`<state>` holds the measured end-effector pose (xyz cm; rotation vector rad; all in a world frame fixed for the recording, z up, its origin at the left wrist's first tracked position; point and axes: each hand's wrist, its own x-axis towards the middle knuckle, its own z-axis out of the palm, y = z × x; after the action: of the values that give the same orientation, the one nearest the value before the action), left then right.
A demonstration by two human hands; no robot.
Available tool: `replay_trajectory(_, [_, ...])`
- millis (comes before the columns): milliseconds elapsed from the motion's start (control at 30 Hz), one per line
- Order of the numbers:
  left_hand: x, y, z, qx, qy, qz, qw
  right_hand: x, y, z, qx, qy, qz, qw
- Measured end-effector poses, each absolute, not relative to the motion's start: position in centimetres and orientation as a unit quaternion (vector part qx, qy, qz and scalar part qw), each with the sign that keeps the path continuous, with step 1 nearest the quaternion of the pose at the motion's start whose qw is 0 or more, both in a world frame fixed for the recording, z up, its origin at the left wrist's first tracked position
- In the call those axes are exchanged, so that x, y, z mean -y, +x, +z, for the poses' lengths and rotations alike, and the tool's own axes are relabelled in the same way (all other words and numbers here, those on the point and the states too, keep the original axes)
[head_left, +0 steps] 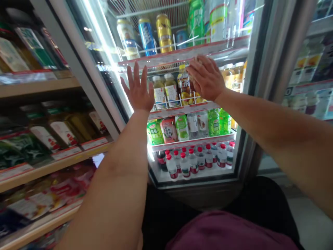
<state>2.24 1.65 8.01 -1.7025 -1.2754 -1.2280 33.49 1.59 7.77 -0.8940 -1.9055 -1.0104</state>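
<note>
My left hand (140,92) is raised before the left side of the lit drinks fridge, fingers spread, nothing in it. To its right stand bottles with pale labels (171,92) on the middle shelf. My right hand (208,78) reaches to the same height, fingers stretched out and partly overlapping. It holds nothing that I can see. Just left of it, a yellow-capped tea bottle (184,86) stands upright; whether the fingertips touch it, I cannot tell. The hand hides part of the drinks behind it.
Above are a blue can (147,36), a gold can (164,33) and a green bottle (197,21). Below are green-labelled drinks (182,127) and red-capped water bottles (193,161). The fridge frame (249,139) bounds the right; stocked wooden shelves (39,88) stand left.
</note>
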Motion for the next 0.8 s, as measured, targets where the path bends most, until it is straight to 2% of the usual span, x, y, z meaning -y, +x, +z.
replay_trajectory(67, [-1.5, 2.4, 8.0, 0.487, -0.655, -0.476, 0.329, -1.3, 33.6, 7.5, 0.768, -0.34, -0.403, 0.365])
replay_trajectory(267, [-1.9, 2.2, 8.0, 0.49, -0.655, -0.473, 0.328, -1.1, 33.0, 7.8, 0.653, -0.471, -0.348, 0.48])
replay_trajectory(333, [-2.4, 2.1, 8.1, 0.498, -0.645, -0.466, 0.344, -1.0, 33.1, 7.7, 0.68, -0.453, -0.349, 0.458])
replay_trajectory(500, [-3.2, 1.8, 8.1, 0.502, -0.645, -0.456, 0.351, -0.7, 33.7, 7.2, 0.795, -0.331, -0.383, 0.333])
replay_trajectory(700, [-2.9, 1.8, 8.2, 0.493, -0.651, -0.469, 0.337, -0.9, 33.5, 7.2, 0.684, -0.425, -0.372, 0.461])
replay_trajectory(800, [-3.1, 1.8, 8.2, 0.503, -0.647, -0.458, 0.345, -0.9, 33.5, 7.2, 0.73, -0.384, -0.387, 0.413])
